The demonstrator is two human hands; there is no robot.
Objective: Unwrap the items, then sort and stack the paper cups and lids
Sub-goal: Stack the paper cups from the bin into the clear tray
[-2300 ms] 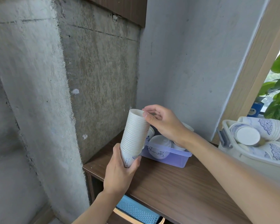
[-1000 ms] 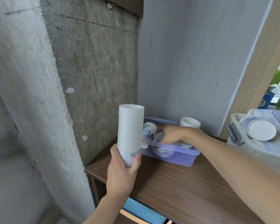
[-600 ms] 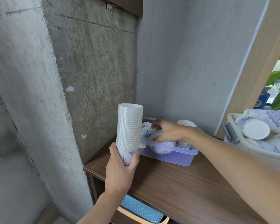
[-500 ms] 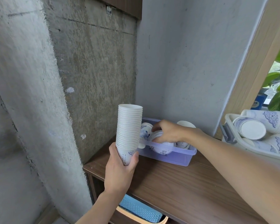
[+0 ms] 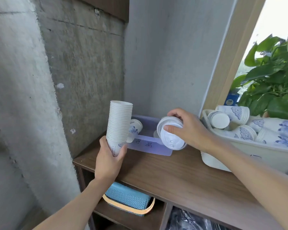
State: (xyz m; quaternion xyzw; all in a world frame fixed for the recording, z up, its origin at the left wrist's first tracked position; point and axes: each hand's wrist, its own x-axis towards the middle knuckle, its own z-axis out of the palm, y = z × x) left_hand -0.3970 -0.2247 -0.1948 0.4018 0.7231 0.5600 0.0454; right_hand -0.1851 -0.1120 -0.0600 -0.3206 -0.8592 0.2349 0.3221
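My left hand (image 5: 109,161) grips the bottom of a tall upright stack of white paper cups (image 5: 119,124) above the shelf's left end. My right hand (image 5: 188,128) holds a stack of white plastic lids (image 5: 172,138), tilted on its side, just above the right end of the purple plastic bin (image 5: 150,146). A blue-patterned cup (image 5: 135,128) lies inside that bin behind the cup stack.
A cream tub (image 5: 249,155) at the right holds several stacks of blue-patterned cups. The wooden shelf top (image 5: 165,176) runs along concrete walls. A blue basket (image 5: 128,199) sits in the cubby below. A green plant (image 5: 273,83) stands at the window.
My right hand reached into the purple bin, took hold of the lid stack and lifted it out to the right. The left hand kept the cup stack steady.
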